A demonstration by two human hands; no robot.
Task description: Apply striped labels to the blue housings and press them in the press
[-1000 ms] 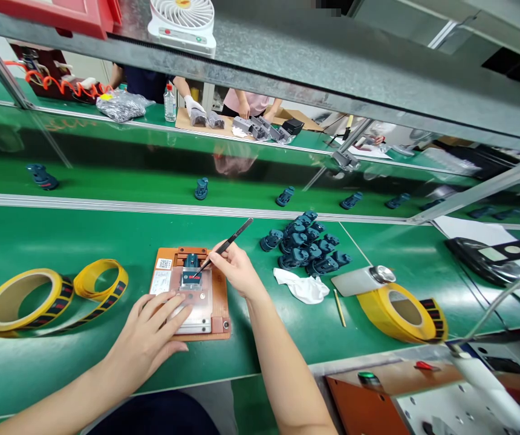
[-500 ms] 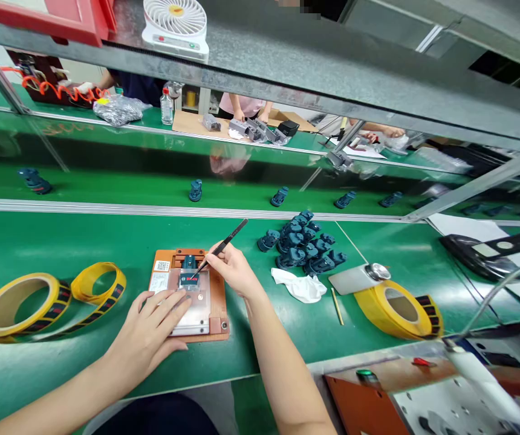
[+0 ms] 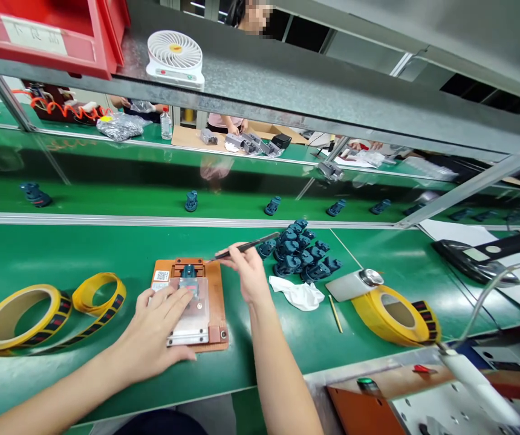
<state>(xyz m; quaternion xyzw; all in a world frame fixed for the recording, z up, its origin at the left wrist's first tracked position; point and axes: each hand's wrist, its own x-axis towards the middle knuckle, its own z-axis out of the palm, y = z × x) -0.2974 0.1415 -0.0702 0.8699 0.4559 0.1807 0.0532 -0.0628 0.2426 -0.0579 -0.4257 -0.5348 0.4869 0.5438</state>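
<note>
An orange-brown jig lies on the green bench with a clear plate over it. A small teal part with a red label sits at the jig's top. My left hand rests on the clear plate, fingers spread, fingertips touching near the label. My right hand pinches black tweezers, held nearly level just above and right of the jig. The tip points left, clear of the part.
Two yellow tape rolls lie at left, another at right. A heap of teal parts, a white cloth, a thin stick and a metal can lie right of the jig. Teal parts ride the conveyor. People work beyond it.
My right hand lifted the tweezers off the labelled part and swung them nearly level. My left fingers slid up the plate toward the label. The camera tilted up slightly.
</note>
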